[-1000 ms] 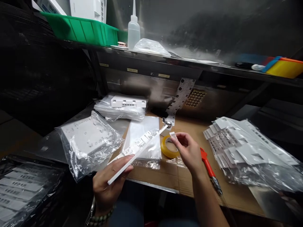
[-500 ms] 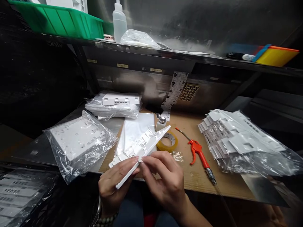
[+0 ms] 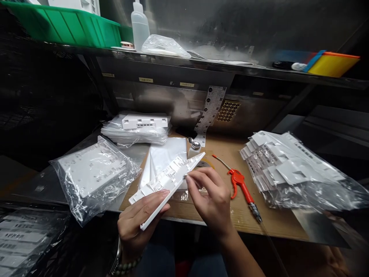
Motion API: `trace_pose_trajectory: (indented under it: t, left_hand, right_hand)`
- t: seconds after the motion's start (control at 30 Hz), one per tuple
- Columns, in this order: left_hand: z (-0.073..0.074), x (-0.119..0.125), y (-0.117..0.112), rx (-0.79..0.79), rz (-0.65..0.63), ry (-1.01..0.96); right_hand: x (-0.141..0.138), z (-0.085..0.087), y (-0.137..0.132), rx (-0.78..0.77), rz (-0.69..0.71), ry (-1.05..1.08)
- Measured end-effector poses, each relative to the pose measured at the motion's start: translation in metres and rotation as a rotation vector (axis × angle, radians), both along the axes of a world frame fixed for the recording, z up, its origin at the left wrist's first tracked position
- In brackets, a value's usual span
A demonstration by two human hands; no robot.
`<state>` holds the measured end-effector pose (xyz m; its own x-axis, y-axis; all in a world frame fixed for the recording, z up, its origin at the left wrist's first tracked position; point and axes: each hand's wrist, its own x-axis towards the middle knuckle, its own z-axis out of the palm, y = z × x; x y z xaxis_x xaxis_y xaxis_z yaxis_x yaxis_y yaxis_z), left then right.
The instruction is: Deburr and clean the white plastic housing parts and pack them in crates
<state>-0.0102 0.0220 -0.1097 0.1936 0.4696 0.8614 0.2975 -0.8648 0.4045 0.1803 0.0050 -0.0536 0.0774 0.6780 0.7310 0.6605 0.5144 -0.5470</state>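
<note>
My left hand (image 3: 137,225) grips the near end of a flat white plastic panel (image 3: 167,181), which it holds tilted on edge over the front of the bench. Fingertips of my right hand (image 3: 209,198) press on the panel's right edge at about its middle; a small piece of tape may be under them, but I cannot make it out. Behind that hand, a roll of yellowish tape (image 3: 206,164) lies on the cardboard mat (image 3: 230,215), mostly hidden.
A red air blow gun (image 3: 240,184) lies right of my hands. Bagged white panels (image 3: 92,173) sit at left, a heap of bagged parts (image 3: 291,169) at right, a white box on bags (image 3: 144,123) behind. Above, the shelf carries a green tray (image 3: 69,29) and a bottle (image 3: 140,25).
My right hand came from above the tape roll with a small white piece to the panel, then slid along its edge toward the middle. The view has shifted a little.
</note>
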Motion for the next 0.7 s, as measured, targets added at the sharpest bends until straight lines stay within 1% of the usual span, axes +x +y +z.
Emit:
trace_pose_trajectory:
  t: [0.07, 0.17, 0.2, 0.27, 0.33, 0.4, 0.47, 0.53, 0.57, 0.6, 0.67, 0.7]
  left_hand:
    - [0.000, 0.000, 0.000, -0.018, -0.002, 0.005]
    - [-0.001, -0.001, -0.001, -0.020, -0.006, -0.001]
    - [-0.001, -0.001, -0.001, -0.016, -0.010, -0.004]
    - [-0.001, -0.001, 0.000, -0.015, -0.021, -0.007]
    - [-0.001, 0.000, 0.000, -0.029, -0.025, -0.001]
    - [-0.001, 0.000, 0.000, -0.041, -0.025, 0.017]
    - [-0.001, -0.001, 0.000, -0.036, -0.024, 0.031]
    - [-0.002, -0.002, -0.001, -0.034, -0.020, 0.028]
    - [-0.002, -0.003, -0.002, -0.042, -0.007, 0.015]
    - [-0.003, -0.004, -0.002, -0.052, 0.014, -0.006]
    - [-0.003, -0.007, -0.002, -0.068, 0.060, -0.033]
    - [-0.003, -0.008, -0.001, -0.075, 0.081, -0.042]
  right_hand:
    - [0.000, -0.001, 0.000, 0.007, -0.006, -0.009]
    - [-0.001, -0.003, -0.001, 0.007, 0.091, -0.059]
    - [0.000, -0.003, -0.001, 0.009, 0.104, -0.069]
    - [0.004, -0.003, 0.001, 0.023, 0.068, -0.064]
    - [0.007, -0.004, 0.002, 0.046, -0.004, -0.049]
    - [0.006, -0.003, -0.001, 0.061, -0.019, -0.055]
    - [0.003, -0.003, -0.006, 0.044, 0.049, -0.089]
    - [0.006, -0.004, -0.004, 0.017, 0.107, -0.125]
    - [0.010, -0.004, 0.002, 0.013, 0.092, -0.128]
    - [0.018, -0.004, 0.012, 0.013, 0.045, -0.116]
    - [0.041, -0.004, 0.041, -0.012, -0.134, -0.076]
    - [0.054, -0.004, 0.060, -0.061, -0.229, -0.068]
